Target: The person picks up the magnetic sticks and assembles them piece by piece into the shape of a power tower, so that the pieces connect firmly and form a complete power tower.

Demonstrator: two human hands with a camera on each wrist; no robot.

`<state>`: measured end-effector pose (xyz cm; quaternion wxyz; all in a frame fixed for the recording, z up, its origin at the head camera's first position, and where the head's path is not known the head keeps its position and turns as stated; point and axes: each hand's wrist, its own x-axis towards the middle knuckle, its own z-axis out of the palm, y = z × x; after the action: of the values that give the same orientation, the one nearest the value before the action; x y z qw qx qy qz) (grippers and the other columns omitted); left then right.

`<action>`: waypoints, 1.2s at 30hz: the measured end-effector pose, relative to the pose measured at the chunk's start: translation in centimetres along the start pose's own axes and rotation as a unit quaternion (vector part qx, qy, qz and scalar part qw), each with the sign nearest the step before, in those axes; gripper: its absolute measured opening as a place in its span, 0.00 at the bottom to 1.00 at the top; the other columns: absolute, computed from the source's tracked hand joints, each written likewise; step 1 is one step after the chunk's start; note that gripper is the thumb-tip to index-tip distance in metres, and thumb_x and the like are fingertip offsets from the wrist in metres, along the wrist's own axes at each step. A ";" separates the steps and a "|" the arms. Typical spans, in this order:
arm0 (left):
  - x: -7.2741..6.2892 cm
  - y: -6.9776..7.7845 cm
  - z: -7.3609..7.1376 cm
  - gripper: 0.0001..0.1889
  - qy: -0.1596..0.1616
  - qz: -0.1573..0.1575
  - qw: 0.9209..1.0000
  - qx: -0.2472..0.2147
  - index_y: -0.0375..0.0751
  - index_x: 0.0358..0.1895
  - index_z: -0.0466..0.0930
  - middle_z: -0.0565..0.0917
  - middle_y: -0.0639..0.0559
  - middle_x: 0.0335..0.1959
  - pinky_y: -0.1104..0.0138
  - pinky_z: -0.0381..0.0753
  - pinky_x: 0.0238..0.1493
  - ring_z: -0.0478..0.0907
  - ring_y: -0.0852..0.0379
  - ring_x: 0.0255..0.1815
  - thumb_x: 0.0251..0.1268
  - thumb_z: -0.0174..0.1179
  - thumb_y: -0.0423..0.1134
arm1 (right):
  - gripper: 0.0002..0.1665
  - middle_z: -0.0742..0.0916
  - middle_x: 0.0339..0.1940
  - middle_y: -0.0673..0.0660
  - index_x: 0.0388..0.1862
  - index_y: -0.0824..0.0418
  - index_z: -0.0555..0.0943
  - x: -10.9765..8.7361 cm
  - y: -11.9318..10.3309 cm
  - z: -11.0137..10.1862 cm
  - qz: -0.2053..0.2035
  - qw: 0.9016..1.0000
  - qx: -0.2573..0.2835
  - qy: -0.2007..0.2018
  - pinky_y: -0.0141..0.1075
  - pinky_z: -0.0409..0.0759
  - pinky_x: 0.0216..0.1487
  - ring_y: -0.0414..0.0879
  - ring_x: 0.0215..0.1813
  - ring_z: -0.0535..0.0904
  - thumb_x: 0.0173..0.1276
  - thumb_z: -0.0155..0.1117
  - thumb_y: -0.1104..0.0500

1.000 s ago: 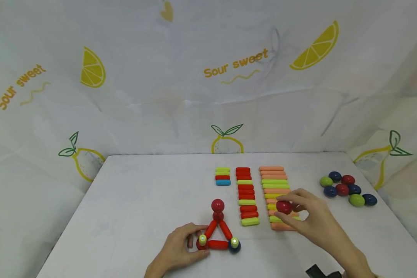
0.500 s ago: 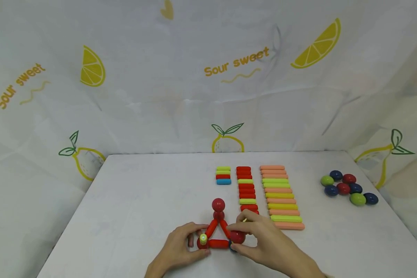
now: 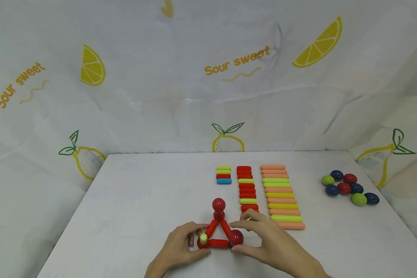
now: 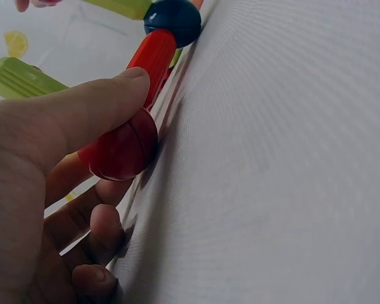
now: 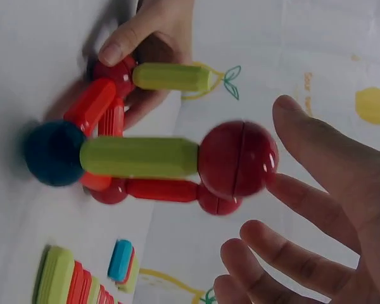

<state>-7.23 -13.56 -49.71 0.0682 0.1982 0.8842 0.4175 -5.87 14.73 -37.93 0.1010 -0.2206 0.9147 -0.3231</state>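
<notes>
A triangle of red rods [image 3: 218, 243] joined by balls lies flat on the table. At its left corner my left hand [image 3: 180, 244] pinches a red ball [image 4: 123, 149] between thumb and fingers; a green rod [image 5: 172, 76] stands on that ball. Over the dark blue ball [image 5: 54, 153] at the right corner, another green rod [image 5: 139, 157] stands upright with a red ball [image 5: 239, 159] on top. My right hand [image 3: 269, 239] is around this top ball, its thumb apart from it and its fingers spread; the index finger lies close to the ball. The far corner carries a red ball [image 3: 218, 204] on a post.
Short red and green rods [image 3: 246, 185] lie in a column beyond the triangle, with a smaller stack [image 3: 224, 175] to their left. Longer orange, green and yellow rods [image 3: 281, 195] line up right of them. Several loose balls [image 3: 344, 188] sit at the table's right side.
The right hand has brought a red ball leftward from above the long rods to the right corner post, and its fingers have since loosened from it. The left hand stays put.
</notes>
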 end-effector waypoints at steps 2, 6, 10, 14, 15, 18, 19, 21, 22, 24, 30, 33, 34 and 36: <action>0.0 0.0 0.0 0.27 -0.001 0.000 1.000 -0.001 0.55 0.59 0.84 0.81 0.64 0.36 0.77 0.69 0.26 0.67 0.75 0.26 0.53 0.77 0.52 | 0.27 0.83 0.49 0.48 0.56 0.45 0.87 -0.3 0.6 -1.0 0.021 0.999 -0.007 0.028 0.29 0.86 0.40 0.43 0.48 0.78 0.57 0.77 0.39; 0.0 -0.1 0.1 0.27 0.001 0.001 1.000 -0.002 0.56 0.59 0.84 0.82 0.64 0.37 0.77 0.68 0.26 0.67 0.75 0.25 0.53 0.77 0.52 | 0.25 0.86 0.51 0.55 0.54 0.50 0.88 -0.7 3.1 -3.4 0.044 0.991 -0.043 0.115 0.37 0.89 0.42 0.47 0.49 0.81 0.56 0.81 0.49; 0.0 0.0 -0.1 0.27 0.000 -0.004 1.000 -0.004 0.57 0.59 0.84 0.81 0.64 0.37 0.77 0.69 0.26 0.67 0.74 0.25 0.52 0.77 0.52 | 0.24 0.89 0.47 0.64 0.51 0.62 0.88 -0.8 7.5 -5.8 0.043 0.970 -0.094 0.219 0.46 0.89 0.40 0.56 0.43 0.85 0.55 0.82 0.56; 0.1 0.0 -0.1 0.28 -0.004 -0.010 1.000 -0.005 0.56 0.59 0.84 0.81 0.64 0.36 0.77 0.69 0.26 0.68 0.74 0.26 0.53 0.77 0.52 | 0.21 0.88 0.45 0.74 0.50 0.70 0.86 -1.1 12.8 -7.8 0.067 0.945 -0.122 0.297 0.56 0.86 0.38 0.68 0.42 0.85 0.57 0.78 0.64; 0.1 0.0 -0.1 0.28 -0.005 -0.012 1.000 -0.004 0.56 0.59 0.84 0.81 0.64 0.36 0.77 0.69 0.26 0.67 0.74 0.26 0.52 0.77 0.52 | 0.21 0.88 0.45 0.76 0.50 0.71 0.85 -1.3 14.1 -8.1 0.078 0.939 -0.125 0.310 0.54 0.87 0.35 0.69 0.41 0.85 0.58 0.77 0.65; 0.1 0.0 -0.1 0.28 -0.007 -0.014 1.000 -0.004 0.56 0.59 0.84 0.81 0.65 0.36 0.77 0.68 0.26 0.67 0.74 0.26 0.53 0.77 0.52 | 0.21 0.86 0.40 0.76 0.52 0.75 0.84 -1.7 17.3 -8.8 0.132 0.931 -0.130 0.314 0.41 0.80 0.24 0.63 0.31 0.81 0.62 0.72 0.66; 0.1 0.0 -0.1 0.28 -0.008 -0.013 1.000 -0.005 0.56 0.59 0.84 0.81 0.65 0.36 0.77 0.68 0.26 0.67 0.74 0.25 0.53 0.77 0.52 | 0.21 0.86 0.38 0.76 0.53 0.76 0.83 -1.8 18.2 -8.9 0.152 0.930 -0.129 0.309 0.37 0.74 0.22 0.60 0.28 0.79 0.63 0.71 0.65; 0.1 0.1 -0.1 0.28 -0.010 -0.012 1.000 -0.007 0.55 0.59 0.84 0.81 0.64 0.36 0.77 0.68 0.26 0.67 0.74 0.25 0.53 0.77 0.51 | 0.22 0.84 0.37 0.76 0.54 0.79 0.81 -2.0 19.4 -9.0 0.187 0.928 -0.129 0.295 0.33 0.65 0.22 0.54 0.27 0.73 0.64 0.69 0.65; 0.1 0.1 -0.1 0.28 -0.011 -0.012 1.000 -0.007 0.55 0.59 0.84 0.81 0.64 0.36 0.77 0.67 0.26 0.67 0.74 0.25 0.53 0.77 0.51 | 0.23 0.83 0.38 0.77 0.54 0.79 0.80 -2.1 19.9 -9.0 0.201 0.928 -0.131 0.286 0.36 0.65 0.22 0.53 0.27 0.71 0.64 0.68 0.65; 0.0 0.2 -0.1 0.28 -0.012 -0.012 1.000 -0.009 0.55 0.59 0.84 0.81 0.64 0.36 0.77 0.68 0.26 0.67 0.74 0.25 0.53 0.77 0.51 | 0.24 0.83 0.45 0.81 0.55 0.81 0.79 -2.1 20.5 -9.0 0.219 0.928 -0.137 0.270 0.45 0.75 0.26 0.62 0.31 0.76 0.64 0.67 0.65; 0.0 0.1 -0.1 0.27 -0.010 -0.012 1.000 -0.009 0.56 0.59 0.84 0.81 0.64 0.36 0.77 0.68 0.26 0.67 0.75 0.25 0.53 0.77 0.52 | 0.25 0.78 0.57 0.85 0.54 0.83 0.78 -1.9 21.2 -9.0 0.240 0.929 -0.156 0.235 0.72 0.71 0.56 0.83 0.59 0.71 0.61 0.69 0.66; 0.1 0.0 -0.1 0.27 -0.009 -0.009 1.000 -0.008 0.56 0.59 0.84 0.81 0.64 0.36 0.77 0.68 0.26 0.67 0.75 0.25 0.53 0.77 0.52 | 0.27 0.78 0.54 0.85 0.53 0.82 0.78 -1.7 21.5 -8.8 0.252 0.929 -0.161 0.219 0.70 0.73 0.53 0.80 0.54 0.73 0.60 0.72 0.65; 0.1 0.0 -0.1 0.27 -0.008 -0.008 1.000 -0.008 0.56 0.59 0.84 0.81 0.64 0.36 0.77 0.68 0.26 0.67 0.75 0.25 0.53 0.77 0.52 | 0.28 0.78 0.52 0.84 0.54 0.82 0.78 -1.7 21.6 -8.7 0.259 0.929 -0.159 0.213 0.68 0.75 0.52 0.78 0.51 0.74 0.59 0.73 0.64; 0.1 -0.1 -0.1 0.27 -0.006 -0.007 1.000 -0.006 0.56 0.59 0.84 0.82 0.64 0.36 0.77 0.68 0.26 0.67 0.75 0.25 0.53 0.77 0.52 | 0.29 0.80 0.51 0.83 0.54 0.81 0.78 -1.6 21.9 -8.5 0.265 0.930 -0.152 0.203 0.64 0.77 0.47 0.74 0.46 0.76 0.59 0.74 0.64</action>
<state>-7.31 -13.62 -49.74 0.0777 0.1939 0.8827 0.4210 -14.63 35.33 -45.24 -0.0398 0.0877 0.9791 -0.1792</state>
